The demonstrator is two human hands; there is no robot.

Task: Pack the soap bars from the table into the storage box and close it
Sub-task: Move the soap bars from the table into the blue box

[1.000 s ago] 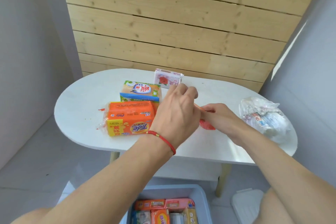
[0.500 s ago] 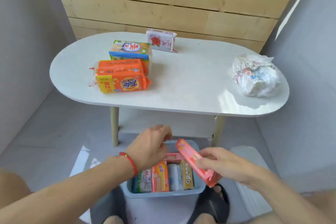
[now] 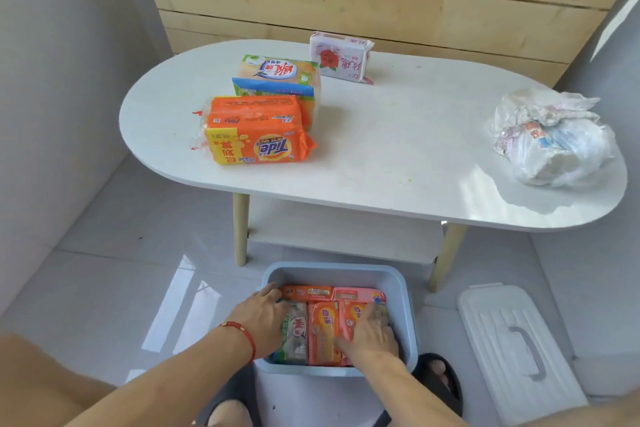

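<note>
Down in the storage box [image 3: 403, 319] on the floor, the left hand [image 3: 261, 314] and right hand [image 3: 372, 333] are pressing flat, fingers straight, on packed soap bars [image 3: 322, 329]. Three wrapped packs [image 3: 259, 130] are waiting on the tabletop [image 3: 398, 149]: probably stiff, weighty, slippery film, best gripped across the short sides.

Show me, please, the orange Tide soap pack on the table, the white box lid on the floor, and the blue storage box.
orange Tide soap pack [image 3: 258, 146]: head view, its front face.
white box lid [image 3: 498, 354]: head view, its ribbed top.
blue storage box [image 3: 403, 315]: head view, its right wall.
</note>
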